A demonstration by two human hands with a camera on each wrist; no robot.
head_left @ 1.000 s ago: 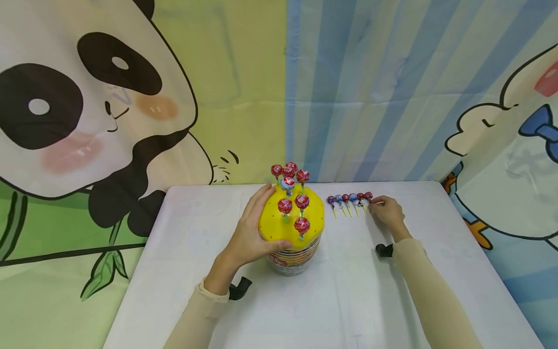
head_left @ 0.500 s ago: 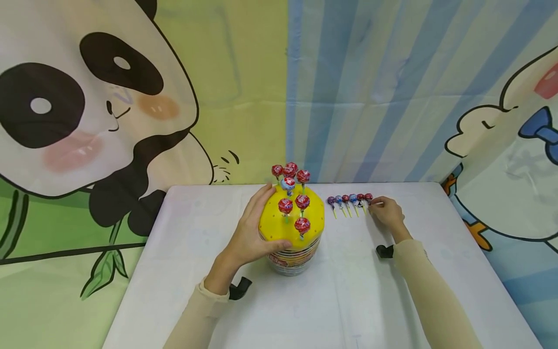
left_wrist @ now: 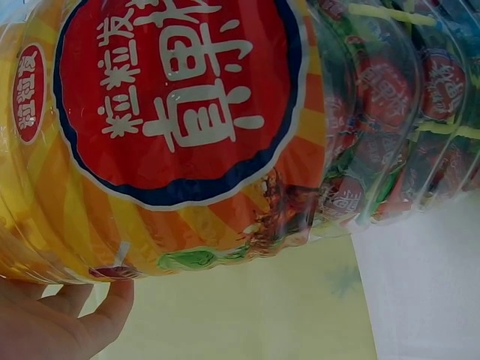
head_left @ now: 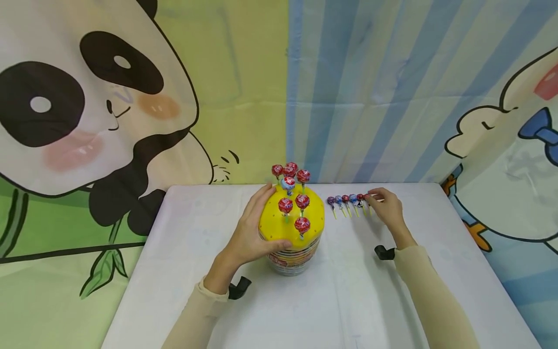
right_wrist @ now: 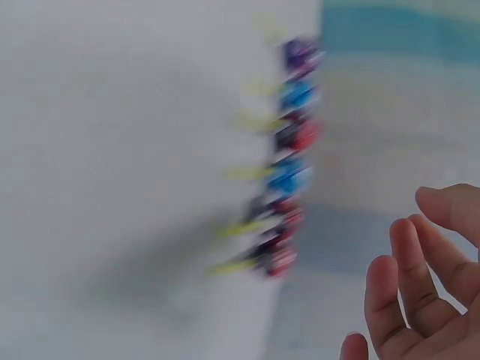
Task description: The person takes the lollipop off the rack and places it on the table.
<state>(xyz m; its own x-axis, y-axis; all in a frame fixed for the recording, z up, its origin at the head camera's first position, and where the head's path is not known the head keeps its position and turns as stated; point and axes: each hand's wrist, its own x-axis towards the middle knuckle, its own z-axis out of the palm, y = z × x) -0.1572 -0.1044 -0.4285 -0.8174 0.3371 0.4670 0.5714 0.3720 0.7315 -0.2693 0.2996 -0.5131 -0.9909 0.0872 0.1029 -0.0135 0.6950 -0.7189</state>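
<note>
- Left hand (head_left: 249, 236) wraps the left flank of the lollipop tub (head_left: 291, 240), fingers curled up to the yellow lid (head_left: 279, 224), thumb across the front – a bracing hold
- Risk here: the tub looks tall and top-loaded, so a push from that hand could tip it toward the loose sweets
- Standing lollipops (head_left: 302, 200) poke up from the lid's holes; a knock from a passing wrist could bend or pop one out
- Tub label (left_wrist: 176, 97), seen in the left wrist view: a red disc with bold white Chinese characters that I can't read with confidence
- Row of loose lollipops (head_left: 347, 201) lies flat just right of the tub, heads away from the person, sticks toward them
- Right hand (head_left: 385, 208) sits at the row's far end from the tub, fingertips at the last lollipop (head_left: 367, 197); whether it pinches the stick, I cannot tell
- Danger: a sideways brush here could scatter the whole line
</note>
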